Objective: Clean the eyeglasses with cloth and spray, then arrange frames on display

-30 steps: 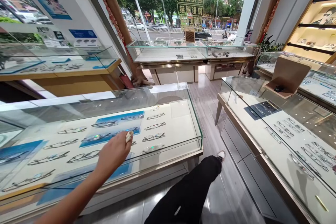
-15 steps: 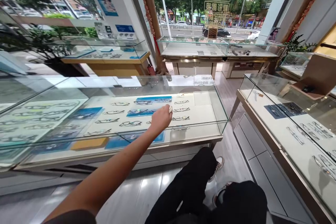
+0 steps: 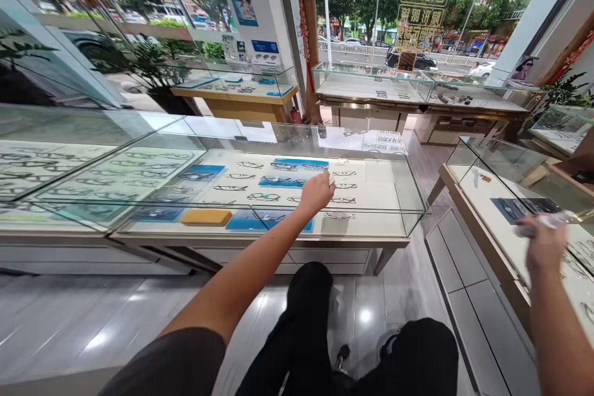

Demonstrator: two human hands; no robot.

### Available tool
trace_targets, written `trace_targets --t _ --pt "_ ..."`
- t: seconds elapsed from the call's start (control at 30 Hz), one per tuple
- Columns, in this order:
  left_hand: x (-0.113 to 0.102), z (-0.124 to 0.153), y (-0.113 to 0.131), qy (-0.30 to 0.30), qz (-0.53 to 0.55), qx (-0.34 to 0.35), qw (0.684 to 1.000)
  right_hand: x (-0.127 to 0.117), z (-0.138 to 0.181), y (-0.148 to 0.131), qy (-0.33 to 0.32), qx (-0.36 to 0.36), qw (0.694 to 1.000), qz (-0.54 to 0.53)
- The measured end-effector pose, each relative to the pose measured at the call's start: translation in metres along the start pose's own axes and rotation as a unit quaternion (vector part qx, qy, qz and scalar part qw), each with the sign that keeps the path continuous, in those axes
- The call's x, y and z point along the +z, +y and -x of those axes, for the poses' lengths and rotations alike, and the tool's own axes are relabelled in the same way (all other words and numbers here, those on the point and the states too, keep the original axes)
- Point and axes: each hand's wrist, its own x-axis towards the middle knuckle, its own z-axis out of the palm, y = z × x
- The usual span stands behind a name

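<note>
My left hand (image 3: 317, 192) is closed above the glass top of a display case (image 3: 413, 204). A small white piece (image 3: 331, 179) pokes out at its fingers; what it belongs to is hidden. Under the glass lie several pairs of eyeglasses (image 3: 263, 197), some on blue mats (image 3: 290, 223), and a yellow-brown block (image 3: 205, 217). My right hand (image 3: 544, 247), smeared by motion, is raised at the right edge, in front of another glass case (image 3: 468, 189). It grips a crumpled white cloth (image 3: 559, 219).
More cases with glasses (image 3: 74, 198) adjoin on the left. A floor aisle (image 3: 403, 260) runs between the near cases. Further cases (image 3: 362, 83) stand along the window, beside a wooden post (image 3: 306, 31) and a potted plant (image 3: 158, 77). My knees (image 3: 310, 297) are below the front case.
My view has turned left and shifted. My right hand with the white cloth has come into view at the right. My left hand stays closed over the front case.
</note>
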Motion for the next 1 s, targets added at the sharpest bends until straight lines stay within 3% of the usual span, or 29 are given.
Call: trace_targets --t 0.07,0.17,0.23,0.3,0.4,0.57,0.67,0.83,1.0 --pt "0.002 0.0 0.002 0.004 0.022 -0.007 1.0 0.061 0.036 -0.01 -0.1 0.039 0.993 -0.052" --pt "0.004 -0.002 0.001 0.006 0.059 -0.011 0.998 0.15 0.09 -0.029 -0.25 -0.017 0.965 -0.073" --pt "0.003 -0.005 -0.008 0.013 0.08 -0.012 0.997 0.202 0.118 -0.041 -0.307 -0.035 0.948 -0.07" --pt "-0.005 -0.009 -0.027 0.03 0.092 -0.022 0.995 0.245 0.136 -0.05 -0.345 -0.047 0.935 -0.064" --pt "-0.026 -0.015 -0.077 0.061 0.089 -0.063 0.992 0.289 0.148 -0.059 -0.372 -0.073 0.924 -0.048" --pt "-0.058 -0.012 -0.17 0.084 0.076 -0.133 0.985 0.321 0.153 -0.052 -0.364 -0.085 0.927 -0.016" --pt "-0.06 -0.006 -0.202 0.092 0.072 -0.154 0.981 0.324 0.156 -0.037 -0.339 -0.065 0.938 -0.004" --pt "-0.048 0.003 -0.219 0.103 0.077 -0.12 0.984 0.321 0.156 -0.021 -0.318 -0.04 0.947 -0.01" --pt "-0.043 0.009 -0.218 0.086 0.068 -0.099 0.989 0.318 0.149 -0.036 -0.338 -0.028 0.941 0.014"
